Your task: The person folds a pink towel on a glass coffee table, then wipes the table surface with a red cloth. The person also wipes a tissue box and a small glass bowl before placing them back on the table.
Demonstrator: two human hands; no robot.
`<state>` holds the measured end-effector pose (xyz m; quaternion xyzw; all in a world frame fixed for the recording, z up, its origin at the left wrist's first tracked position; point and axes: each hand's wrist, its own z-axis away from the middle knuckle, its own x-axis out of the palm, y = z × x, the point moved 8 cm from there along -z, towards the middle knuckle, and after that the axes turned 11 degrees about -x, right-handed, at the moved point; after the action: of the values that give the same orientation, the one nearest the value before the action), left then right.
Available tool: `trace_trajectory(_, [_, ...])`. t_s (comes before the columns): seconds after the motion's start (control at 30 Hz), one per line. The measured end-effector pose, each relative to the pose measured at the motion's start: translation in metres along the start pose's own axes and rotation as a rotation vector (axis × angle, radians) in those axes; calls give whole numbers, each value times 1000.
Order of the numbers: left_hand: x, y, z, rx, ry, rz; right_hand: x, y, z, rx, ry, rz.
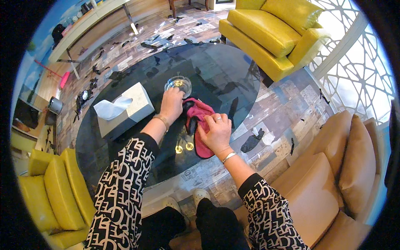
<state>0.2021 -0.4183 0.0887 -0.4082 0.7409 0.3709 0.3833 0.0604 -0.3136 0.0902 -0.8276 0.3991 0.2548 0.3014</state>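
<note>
My left hand [172, 103] is at the near rim of a round clear glass bowl, perhaps an ashtray [178, 82], with its fingers curled over the edge. Under my right hand [216, 131] a pink cloth with black edging [204, 151] is bunched between the fingers and the glass. Part of the cloth reaches up close to my left hand. Both hands are over a dark oval glass tabletop [150, 175]. The fingertips of my left hand are partly hidden.
Left of my hands stands a tissue box [140, 101] with a tissue sticking out. A yellow armchair [262, 31] is beyond the table, another yellow chair [62, 193] at left, and a tan sofa [306, 187] at right. Dark scraps [253, 140] litter the wood-patterned floor [281, 106].
</note>
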Motion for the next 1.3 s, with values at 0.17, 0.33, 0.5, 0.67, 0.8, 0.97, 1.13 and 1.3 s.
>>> trace_trajectory(0.17, [-14, 20, 47, 22, 1, 56, 4, 17, -1, 176, 44, 73])
trace_trajectory(0.33, [-42, 36, 111, 9, 7, 103, 10, 23, -6, 208, 48, 91])
trace_trajectory(0.5, [-56, 35, 147, -18, 31, 158, 17, 23, -12, 142, 37, 58])
trace_trajectory(0.67, [-60, 37, 157, -34, 84, 154, 58, -16, -50, -338, -180, -240])
trace_trajectory(0.8, [-71, 38, 162, -73, 61, 144, 133, -53, -89, -655, -342, -290])
trace_trajectory(0.97, [-68, 50, 156, -44, 11, 210, 180, 37, -165, -430, -526, 49])
trace_trajectory(1.13, [-78, 44, 167, -75, -30, 108, 90, 193, -171, 245, -486, 294])
trace_trajectory(1.3, [-62, 52, 162, -65, -32, 71, 17, 284, -116, 433, -408, 583])
